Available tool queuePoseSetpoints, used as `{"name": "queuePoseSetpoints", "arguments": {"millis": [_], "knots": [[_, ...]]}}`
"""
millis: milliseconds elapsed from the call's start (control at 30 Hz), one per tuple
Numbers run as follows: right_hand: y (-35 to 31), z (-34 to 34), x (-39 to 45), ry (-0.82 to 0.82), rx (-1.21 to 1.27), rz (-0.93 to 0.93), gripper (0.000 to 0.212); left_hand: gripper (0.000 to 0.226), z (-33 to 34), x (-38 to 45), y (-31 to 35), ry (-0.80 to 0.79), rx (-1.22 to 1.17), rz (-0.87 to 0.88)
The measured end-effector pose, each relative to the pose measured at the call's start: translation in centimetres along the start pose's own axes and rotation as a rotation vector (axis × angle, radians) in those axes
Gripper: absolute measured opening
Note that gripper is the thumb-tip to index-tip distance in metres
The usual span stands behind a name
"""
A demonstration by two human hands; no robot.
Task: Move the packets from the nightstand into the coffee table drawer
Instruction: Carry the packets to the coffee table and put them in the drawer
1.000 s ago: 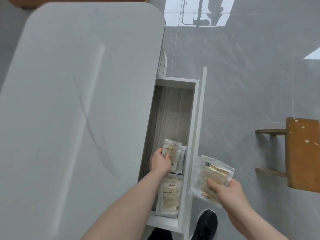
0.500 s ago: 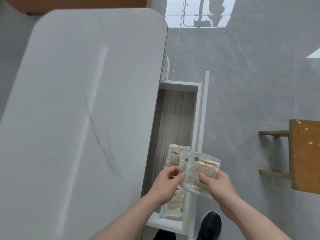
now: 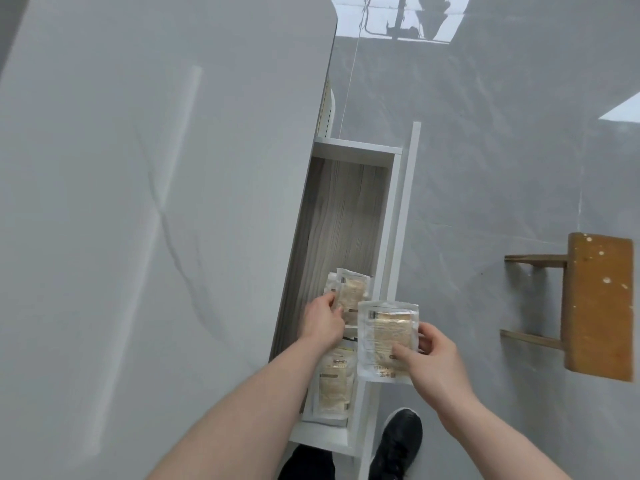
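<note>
The coffee table drawer [image 3: 398, 216] stands pulled out beside the white tabletop [image 3: 145, 209], its wood-grain floor showing. My left hand [image 3: 322, 322] reaches into the drawer and pinches a clear packet of beige contents [image 3: 351, 292], held just above another packet lying there. A further packet [image 3: 334, 386] lies flat near the drawer's front, partly under my forearm. My right hand [image 3: 433, 358] holds a small stack of packets [image 3: 386, 339] over the drawer's right rim, thumb on top.
A wooden stool [image 3: 595, 306] stands on the grey tiled floor to the right. My black shoe [image 3: 398, 441] is below the drawer front. The far half of the drawer holds nothing.
My left hand came to the stack in my right hand, took a packet and carried it back into the drawer. My right hand drew in over the drawer rim.
</note>
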State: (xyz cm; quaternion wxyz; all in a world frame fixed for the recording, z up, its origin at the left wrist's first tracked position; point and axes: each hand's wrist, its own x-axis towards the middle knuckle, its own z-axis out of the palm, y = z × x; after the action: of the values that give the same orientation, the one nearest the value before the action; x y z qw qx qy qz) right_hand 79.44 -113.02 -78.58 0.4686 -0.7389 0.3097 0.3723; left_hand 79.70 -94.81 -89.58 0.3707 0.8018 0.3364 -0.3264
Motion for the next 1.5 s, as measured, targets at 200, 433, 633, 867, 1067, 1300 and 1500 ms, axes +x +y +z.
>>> {"name": "queuePoseSetpoints", "arguments": {"millis": [200,433,633,867,1067,1300,1500], "knots": [[-0.8,0.6,-0.5,0.026,0.052,0.011,0.021,0.038,-2.1,-4.6,0.6,0.030,-0.253,0.075],[-1.7,1.8,-0.9,0.014,-0.010,-0.045,0.025,0.008,-3.7,-7.4,-0.1,-0.046,-0.386,0.166],[-0.8,0.5,-2.0,0.043,0.003,0.018,0.036,0.007,-3.6,-3.2,0.6,0.210,-0.177,0.060],[0.9,-2.1,-5.3,0.056,0.001,0.027,0.032,0.045,-3.4,-4.7,0.7,-0.103,0.271,0.029],[-2.3,-5.5,-15.3,-0.027,-0.206,-0.074,0.046,0.057,-9.8,-19.0,0.5,-0.123,0.301,0.222],[-6.3,-6.5,-30.4,-0.204,-0.656,-0.334,0.063,0.056,-20.5,-39.3,-2.5,0.046,0.319,0.240],[-7.9,-4.1,-41.8,-0.296,-0.915,-0.564,0.064,0.058,-25.6,-52.4,-7.5,0.251,0.224,0.206]]}}
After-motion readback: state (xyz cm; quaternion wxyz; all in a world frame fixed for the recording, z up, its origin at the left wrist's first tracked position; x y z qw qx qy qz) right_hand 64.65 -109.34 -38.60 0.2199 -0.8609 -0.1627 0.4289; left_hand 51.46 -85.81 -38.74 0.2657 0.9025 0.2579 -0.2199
